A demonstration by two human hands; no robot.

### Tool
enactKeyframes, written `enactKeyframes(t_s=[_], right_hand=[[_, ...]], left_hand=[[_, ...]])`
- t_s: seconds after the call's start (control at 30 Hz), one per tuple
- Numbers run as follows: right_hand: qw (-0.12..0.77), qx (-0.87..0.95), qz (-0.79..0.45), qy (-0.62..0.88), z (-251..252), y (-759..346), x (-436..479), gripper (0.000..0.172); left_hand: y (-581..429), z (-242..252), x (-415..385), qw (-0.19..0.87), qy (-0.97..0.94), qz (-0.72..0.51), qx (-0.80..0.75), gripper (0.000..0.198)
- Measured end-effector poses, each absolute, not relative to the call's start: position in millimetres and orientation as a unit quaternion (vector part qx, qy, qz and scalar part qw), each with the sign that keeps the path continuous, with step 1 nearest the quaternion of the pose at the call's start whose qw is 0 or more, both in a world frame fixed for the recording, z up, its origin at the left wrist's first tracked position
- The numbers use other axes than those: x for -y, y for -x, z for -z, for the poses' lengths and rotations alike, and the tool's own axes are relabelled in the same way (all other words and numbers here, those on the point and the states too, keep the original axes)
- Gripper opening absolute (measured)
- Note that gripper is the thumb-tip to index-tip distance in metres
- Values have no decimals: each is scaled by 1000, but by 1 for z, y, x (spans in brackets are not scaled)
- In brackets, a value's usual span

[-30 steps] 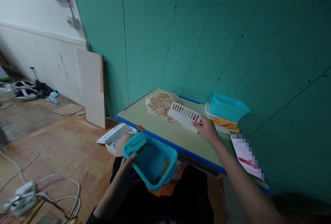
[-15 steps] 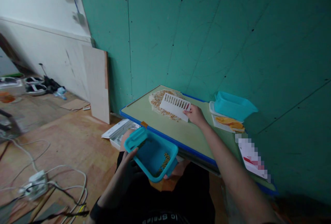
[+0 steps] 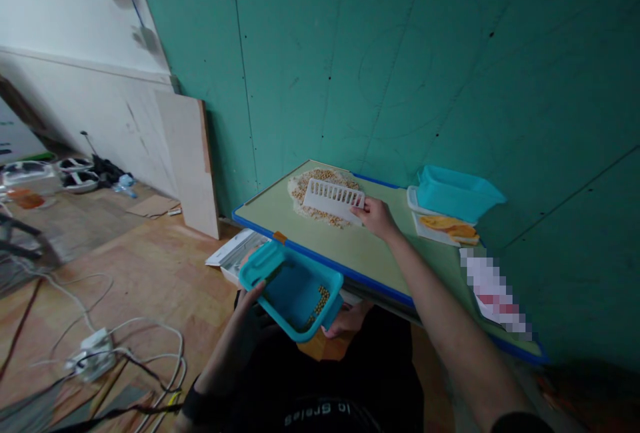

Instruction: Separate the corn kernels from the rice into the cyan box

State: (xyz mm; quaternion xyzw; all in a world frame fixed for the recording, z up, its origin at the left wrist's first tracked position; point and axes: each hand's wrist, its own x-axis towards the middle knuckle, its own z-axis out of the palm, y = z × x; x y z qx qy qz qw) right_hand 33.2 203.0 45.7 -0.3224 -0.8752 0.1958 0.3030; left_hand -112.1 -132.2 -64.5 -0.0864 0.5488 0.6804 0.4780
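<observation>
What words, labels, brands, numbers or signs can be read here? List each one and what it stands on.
None can be read with certainty.
White lettering on the black clothing: too blurred to quote.
White sheet on the table: pixelated, nothing legible.
White panel at the left edge: dark marks, too small to read.
</observation>
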Motion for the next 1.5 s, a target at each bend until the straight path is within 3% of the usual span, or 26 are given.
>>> enactKeyframes(t_s=[0.27, 0.6, 0.77, 0.87, 1.13, 1.33, 1.5], right_hand=[[316, 851, -296, 298, -37, -23, -209, 12], [305, 879, -212, 298, -33, -8, -196, 10], [304, 884, -203, 291, -31, -8, -194, 14], [310, 880, -217, 286, -30, -8, -195, 14], [321, 874, -250, 266, -29, -7, -195, 13], [379, 826, -301, 288, -35, -12, -201, 6], [409, 789, -349, 297, -41, -42, -211, 21]], left_hand=[[109, 66, 134, 499, 58, -700, -508, 105], [148, 95, 113, 470, 145, -676, -548, 97], [176, 95, 96, 433, 147, -689, -563, 120], [168, 96, 101, 432, 129, -698, -557, 124], [121, 84, 127, 401, 35, -717, -569, 106], [128, 76, 113, 344, 2, -716, -608, 111], [131, 78, 108, 340, -2, -718, -607, 100]])
